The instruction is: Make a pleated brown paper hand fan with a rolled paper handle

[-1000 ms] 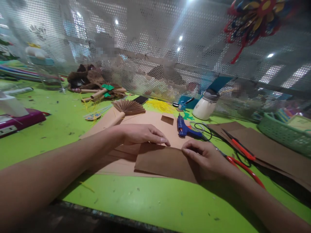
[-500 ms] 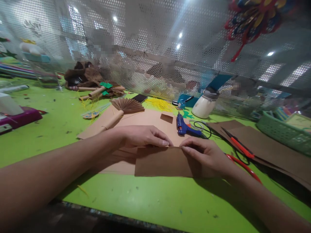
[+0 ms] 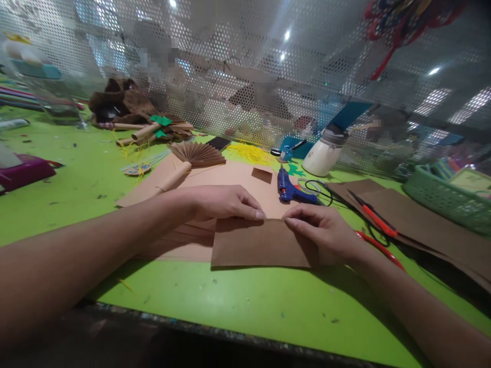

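A folded piece of brown kraft paper (image 3: 253, 245) lies near the front of the table, over larger light-brown paper sheets (image 3: 230, 176). Along its far edge, the fingertips of my left hand (image 3: 228, 202) are closed on the paper. A short way to the right, my right hand (image 3: 324, 227) pinches the same edge between thumb and forefinger. Beyond my hands lie a blue glue gun (image 3: 287, 188) and a small brown paper scrap (image 3: 262, 175). A pleated paper fan (image 3: 195, 152) and a paper roll (image 3: 174, 177) rest behind my left wrist.
At right are a black-and-red cutting tool (image 3: 378, 217), red handles (image 3: 379, 249), brown sheets (image 3: 414, 217) and a green basket (image 3: 448, 197). A white jar (image 3: 322, 156) and yellow strands (image 3: 251, 156) sit toward the perforated screen (image 3: 215, 92). A purple box (image 3: 28, 171) stands left.
The view has tipped slightly, so the table things appear higher in the picture. Both hands keep their hold on the paper's far edge, with hardly any movement.
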### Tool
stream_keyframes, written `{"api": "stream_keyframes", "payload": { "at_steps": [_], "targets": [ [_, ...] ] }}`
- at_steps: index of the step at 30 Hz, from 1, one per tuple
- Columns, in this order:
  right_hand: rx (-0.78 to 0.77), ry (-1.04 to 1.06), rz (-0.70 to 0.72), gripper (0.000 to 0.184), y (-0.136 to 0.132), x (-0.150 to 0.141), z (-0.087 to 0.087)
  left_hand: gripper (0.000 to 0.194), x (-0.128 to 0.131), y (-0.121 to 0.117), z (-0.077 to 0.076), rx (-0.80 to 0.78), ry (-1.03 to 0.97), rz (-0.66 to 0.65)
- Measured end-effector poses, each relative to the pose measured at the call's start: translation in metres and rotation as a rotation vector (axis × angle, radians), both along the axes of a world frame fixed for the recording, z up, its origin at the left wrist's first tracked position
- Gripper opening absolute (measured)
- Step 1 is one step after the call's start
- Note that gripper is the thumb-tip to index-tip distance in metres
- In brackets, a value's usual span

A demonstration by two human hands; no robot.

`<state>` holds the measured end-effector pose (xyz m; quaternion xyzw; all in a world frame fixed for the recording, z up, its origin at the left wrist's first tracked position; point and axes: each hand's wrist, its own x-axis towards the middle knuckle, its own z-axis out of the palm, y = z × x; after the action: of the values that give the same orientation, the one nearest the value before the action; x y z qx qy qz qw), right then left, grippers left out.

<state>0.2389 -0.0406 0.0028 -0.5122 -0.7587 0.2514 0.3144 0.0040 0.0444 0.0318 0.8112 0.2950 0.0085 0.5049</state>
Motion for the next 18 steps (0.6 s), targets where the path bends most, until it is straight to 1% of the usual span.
{"api": "stream_keyframes", "payload": {
  "at_steps": [3,6,7,9,10,11,12,13,15,16,18],
  "targets": [
    [-0.006,0.041,-0.031,0.012,0.0,-0.001,0.0,0.023,0.0,0.0,-0.001,-0.011,-0.01,0.003],
    [-0.101,0.175,-0.093,0.013,0.0,0.0,0.002,0.021,-0.001,0.001,-0.001,0.021,-0.022,0.029],
    [-0.158,0.235,-0.121,0.02,-0.001,0.0,0.003,0.022,-0.002,0.002,0.0,0.029,-0.034,0.046],
    [-0.282,0.378,-0.155,0.04,0.0,0.002,0.004,0.023,-0.003,0.003,0.0,0.036,-0.058,0.077],
    [-0.332,0.456,-0.146,0.048,0.0,0.003,0.004,0.024,-0.003,0.004,0.0,0.039,-0.075,0.098],
    [-0.369,0.53,-0.123,0.053,0.001,0.004,0.003,0.026,-0.004,0.005,0.001,0.046,-0.094,0.126],
    [-0.392,0.588,-0.102,0.052,0.002,0.005,0.002,0.027,-0.005,0.006,0.0,0.061,-0.117,0.157],
    [-0.405,0.621,-0.092,0.047,0.003,0.006,0.001,0.029,-0.005,0.007,0.0,0.081,-0.142,0.184],
    [-0.421,0.623,-0.111,0.029,0.006,0.007,-0.003,0.031,-0.006,0.009,-0.002,0.127,-0.195,0.229],
    [-0.431,0.617,-0.126,0.026,0.008,0.007,-0.005,0.032,-0.007,0.011,-0.004,0.145,-0.212,0.242],
    [-0.434,0.642,-0.135,0.028,0.01,0.007,-0.008,0.032,-0.007,0.013,-0.007,0.158,-0.229,0.26]
  ]
}}
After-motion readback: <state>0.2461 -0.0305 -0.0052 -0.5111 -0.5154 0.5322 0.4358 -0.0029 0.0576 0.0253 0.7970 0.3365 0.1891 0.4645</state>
